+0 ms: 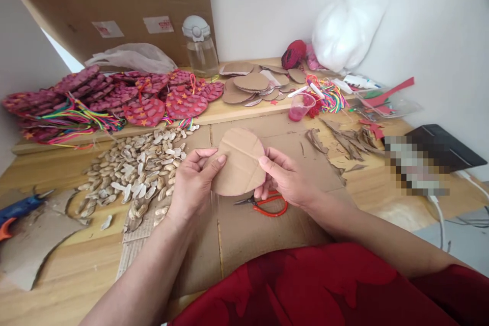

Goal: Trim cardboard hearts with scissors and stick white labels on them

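1. The cardboard disc is held up over the cardboard sheet on the counter, broad face towards the camera, just beyond the scissors in this view
2. The left hand pinches its left edge, thumb laid on the near face, the other fingers partly hidden behind
3. The right hand pinches the right edge, thumb at the upper part of the rim, fingers curled lower down; how hard either presses, I cannot tell
4. It looks light, so one pinch could probably carry it
5. It should be fairly stiff, though the creases across its face are likely weak lines that fold under a squeeze
6. The dry paper surface should not slip; the cut rim may crush or fray
7. Best taken at opposite sides of the rim, thumb pads flat, clear of the creases
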`<state>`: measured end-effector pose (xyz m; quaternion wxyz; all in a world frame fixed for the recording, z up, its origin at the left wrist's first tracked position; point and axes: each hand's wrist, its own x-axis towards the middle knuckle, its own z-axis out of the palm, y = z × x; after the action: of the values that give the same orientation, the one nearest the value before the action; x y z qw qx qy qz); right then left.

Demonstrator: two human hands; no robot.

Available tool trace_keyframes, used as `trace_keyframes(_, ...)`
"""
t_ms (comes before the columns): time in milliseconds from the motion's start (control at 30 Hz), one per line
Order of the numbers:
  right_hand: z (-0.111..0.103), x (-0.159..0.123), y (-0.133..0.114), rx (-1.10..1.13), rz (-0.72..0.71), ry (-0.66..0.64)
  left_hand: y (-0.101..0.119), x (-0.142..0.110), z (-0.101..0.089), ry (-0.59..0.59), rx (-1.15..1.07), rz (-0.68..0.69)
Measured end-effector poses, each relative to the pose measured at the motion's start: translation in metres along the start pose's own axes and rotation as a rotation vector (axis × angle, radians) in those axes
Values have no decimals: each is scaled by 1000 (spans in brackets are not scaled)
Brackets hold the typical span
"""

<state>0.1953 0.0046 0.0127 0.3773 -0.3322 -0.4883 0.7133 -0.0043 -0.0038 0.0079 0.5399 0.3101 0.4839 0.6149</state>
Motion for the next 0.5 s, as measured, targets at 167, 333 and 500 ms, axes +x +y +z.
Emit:
trace_keyframes(167,3,-4,-7,34,-29,-127,5,3,-1,55,-79,-82)
trace_keyframes(333,9,-8,-8,24,-60,-100,3,7,-4,47,-67,-145)
trace_keyframes(500,10,-10,-7,-27,-62,-89,2,6,-5,61,-40,-142)
